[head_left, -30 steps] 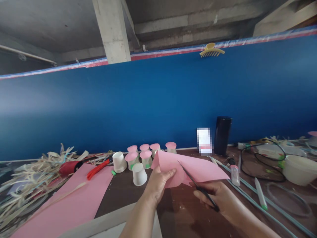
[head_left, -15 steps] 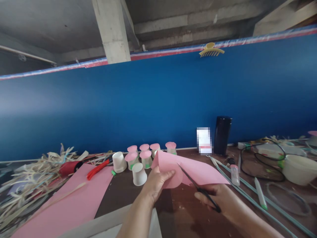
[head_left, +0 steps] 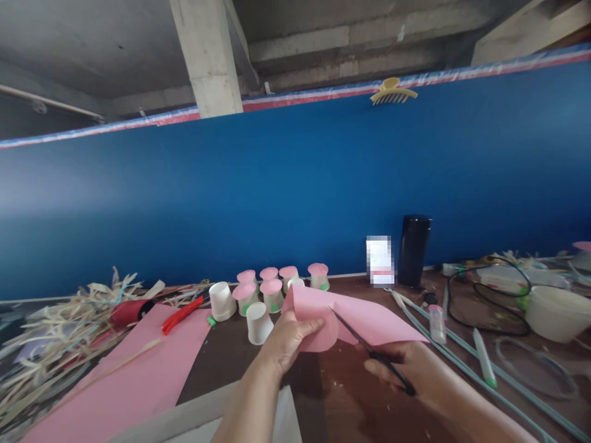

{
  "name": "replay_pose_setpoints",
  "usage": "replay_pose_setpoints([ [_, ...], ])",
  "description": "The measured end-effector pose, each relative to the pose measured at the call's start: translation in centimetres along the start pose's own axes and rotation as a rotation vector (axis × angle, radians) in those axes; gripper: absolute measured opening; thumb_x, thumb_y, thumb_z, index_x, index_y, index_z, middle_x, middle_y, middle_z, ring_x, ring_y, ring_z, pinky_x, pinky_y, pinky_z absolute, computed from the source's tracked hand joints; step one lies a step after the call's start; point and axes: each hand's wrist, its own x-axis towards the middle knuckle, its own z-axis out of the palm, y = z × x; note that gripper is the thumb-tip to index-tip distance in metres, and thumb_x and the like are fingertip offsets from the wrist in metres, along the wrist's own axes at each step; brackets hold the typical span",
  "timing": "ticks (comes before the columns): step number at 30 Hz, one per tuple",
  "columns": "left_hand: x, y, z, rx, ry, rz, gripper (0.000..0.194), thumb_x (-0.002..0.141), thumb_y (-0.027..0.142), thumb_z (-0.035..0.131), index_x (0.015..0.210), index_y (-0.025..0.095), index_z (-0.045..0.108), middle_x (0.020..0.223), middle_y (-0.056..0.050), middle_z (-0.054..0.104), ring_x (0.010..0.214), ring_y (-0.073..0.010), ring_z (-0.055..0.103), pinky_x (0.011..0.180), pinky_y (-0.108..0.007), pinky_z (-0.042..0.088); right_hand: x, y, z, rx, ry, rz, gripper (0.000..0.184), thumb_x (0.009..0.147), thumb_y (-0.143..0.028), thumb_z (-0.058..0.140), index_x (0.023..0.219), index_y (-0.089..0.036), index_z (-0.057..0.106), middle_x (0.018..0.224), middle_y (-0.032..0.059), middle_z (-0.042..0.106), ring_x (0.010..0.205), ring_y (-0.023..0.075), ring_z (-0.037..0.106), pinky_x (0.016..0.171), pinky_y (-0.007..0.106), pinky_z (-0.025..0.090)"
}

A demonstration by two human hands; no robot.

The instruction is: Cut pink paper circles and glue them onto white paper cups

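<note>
Pinched between the thumb and fingers of my left hand (head_left: 293, 338) is a sheet of pink paper (head_left: 364, 311), held up over the dark table. Its lower left part has a rounded, cut edge. My right hand (head_left: 397, 363) is closed around the handles of black scissors (head_left: 369, 349). The blades point up and left into the paper, beside the rounded part. Just left of my left hand stands an upturned white paper cup (head_left: 259, 324), with another white cup (head_left: 222, 301) behind it. Several cups topped with pink discs (head_left: 271, 287) stand beyond the paper.
A larger pink sheet (head_left: 138, 363) lies on the left with a red tool (head_left: 182, 315) and a heap of pale strips (head_left: 78, 326). At right are a black cylinder (head_left: 414, 249), a marker (head_left: 484, 358), blue-grey cords (head_left: 512, 384) and a white tub (head_left: 556, 314). A blue partition (head_left: 323, 184) rises behind.
The scissors and the paper have shifted only slightly; the paper's top edge at left sits a little lower. Both hands keep their hold.
</note>
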Motion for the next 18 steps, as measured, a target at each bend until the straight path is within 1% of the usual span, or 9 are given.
replay_pose_setpoints([
  [2, 0.1, -0.1, 0.1, -0.020, 0.013, -0.004, 0.040, 0.069, 0.030, 0.075, 0.102, 0.011, 0.065, 0.103, -0.014, 0.067, 0.093, -0.0279, 0.063, 0.084, -0.039, 0.046, 0.1, 0.0, 0.0, -0.008, -0.004, -0.005, 0.035, 0.068, -0.050, 0.067, 0.074, -0.016, 0.069, 0.054, -0.0041, 0.045, 0.048, 0.0080, 0.037, 0.046, 0.022, 0.029],
  [6, 0.3, -0.5, 0.5, -0.080, 0.066, 0.020, 0.040, 0.070, 0.033, 0.073, 0.102, 0.011, 0.064, 0.102, -0.015, 0.067, 0.093, -0.0277, 0.063, 0.083, -0.038, 0.047, 0.4, -0.1, 0.1, -0.035, -0.022, -0.046, 0.035, 0.068, -0.049, 0.067, 0.065, -0.014, 0.067, 0.052, -0.0034, 0.045, 0.047, 0.0077, 0.038, 0.044, 0.022, 0.028],
  [7, 0.3, -0.6, 0.6, -0.083, 0.078, 0.031, 0.040, 0.070, 0.033, 0.073, 0.102, 0.011, 0.064, 0.101, -0.015, 0.068, 0.092, -0.0273, 0.063, 0.082, -0.038, 0.047, 0.4, 0.0, 0.1, -0.027, -0.023, -0.046, 0.035, 0.068, -0.049, 0.067, 0.066, -0.014, 0.067, 0.052, -0.0032, 0.046, 0.047, 0.0077, 0.038, 0.044, 0.022, 0.028],
  [10, 0.4, -0.8, 0.5, -0.063, 0.094, 0.049, 0.039, 0.070, 0.032, 0.073, 0.101, 0.011, 0.064, 0.101, -0.014, 0.067, 0.088, -0.0262, 0.064, 0.081, -0.037, 0.047, 0.4, 0.2, 0.2, 0.011, -0.029, -0.019, 0.037, 0.068, -0.048, 0.068, 0.079, -0.013, 0.070, 0.053, -0.0033, 0.047, 0.046, 0.0076, 0.039, 0.044, 0.021, 0.031],
  [14, 0.5, -0.8, 0.2, -0.027, 0.080, 0.033, 0.038, 0.070, 0.032, 0.073, 0.100, 0.011, 0.064, 0.099, -0.014, 0.067, 0.086, -0.0257, 0.063, 0.079, -0.037, 0.047, 0.4, 0.5, 0.1, 0.017, -0.059, -0.015, 0.042, 0.070, -0.048, 0.066, 0.092, -0.012, 0.070, 0.056, -0.0032, 0.048, 0.048, 0.0077, 0.040, 0.046, 0.021, 0.033],
  [16, 0.5, -0.8, 0.2, -0.014, 0.075, 0.027, 0.039, 0.070, 0.034, 0.073, 0.099, 0.010, 0.064, 0.098, -0.015, 0.067, 0.085, -0.0257, 0.063, 0.078, -0.036, 0.047, 0.5, 0.8, 0.0, 0.023, -0.061, -0.025, 0.042, 0.072, -0.046, 0.066, 0.097, -0.012, 0.070, 0.057, -0.0033, 0.049, 0.049, 0.0077, 0.041, 0.047, 0.021, 0.033],
  [18, 0.4, -0.7, 0.2, -0.008, 0.079, 0.024, 0.041, 0.068, 0.035, 0.074, 0.099, 0.010, 0.064, 0.098, -0.014, 0.068, 0.085, -0.0257, 0.063, 0.078, -0.035, 0.047, 0.7, 1.0, 0.0, 0.025, -0.062, -0.022, 0.040, 0.072, -0.044, 0.066, 0.096, -0.012, 0.070, 0.057, -0.0031, 0.050, 0.049, 0.0074, 0.041, 0.047, 0.020, 0.033],
])
